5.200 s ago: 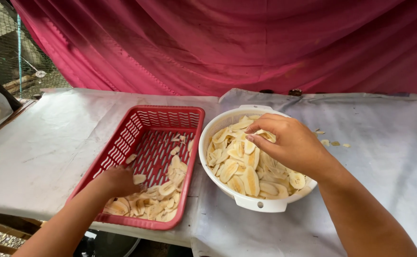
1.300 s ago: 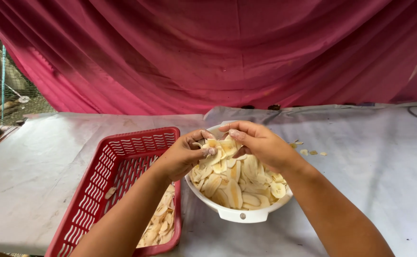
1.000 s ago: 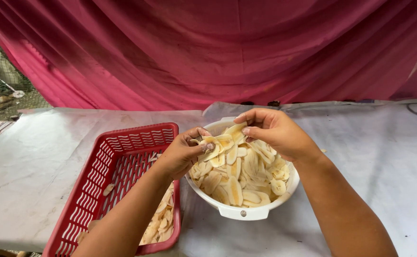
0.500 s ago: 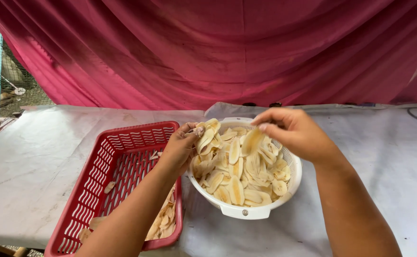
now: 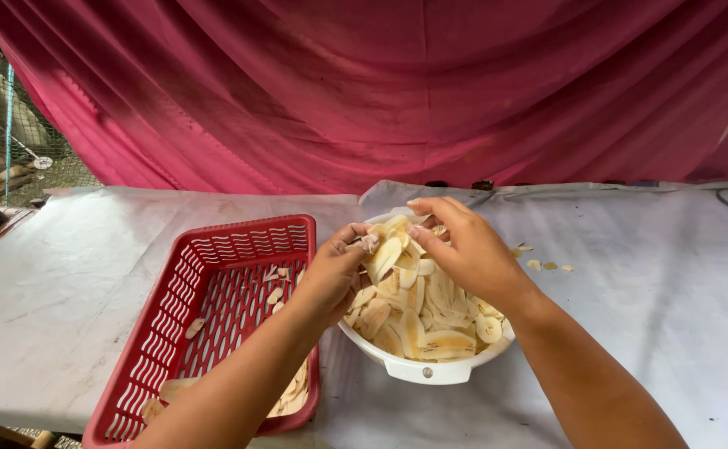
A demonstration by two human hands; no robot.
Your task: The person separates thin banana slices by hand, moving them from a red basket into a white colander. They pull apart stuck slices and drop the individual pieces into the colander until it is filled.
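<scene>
While both my hands work over the white colander (image 5: pixel 427 370), everything else sits left or right of it. Far left of the colander: bare stretch of the grey-covered table (image 5: pixel 65 283). Just left of it, rims nearly touching: red slotted basket (image 5: pixel 183 268), mostly open floor with a few loose slices mid-basket and a pile at the near end. I'd judge it's parked that close so slices only travel a short hop across.

My left hand (image 5: pixel 331 273) comes in over the colander's left rim, fingers pinched shut on a small fan of pale banana slices (image 5: pixel 383 258) lifted above the heap. The bulk of the slices (image 5: pixel 430 320) lies in the colander, heaped toward the near side.

My right hand (image 5: pixel 459 249) is above the colander's middle, fingers curled down onto the same lifted clump from the far side. Closed on slices, looks like, though the fingertips are partly hidden, so exact hold unclear. Two hands on one clump reads like peeling stuck slices apart.

Right of the colander: a few stray scraps (image 5: pixel 547 265) on the table cover.
</scene>
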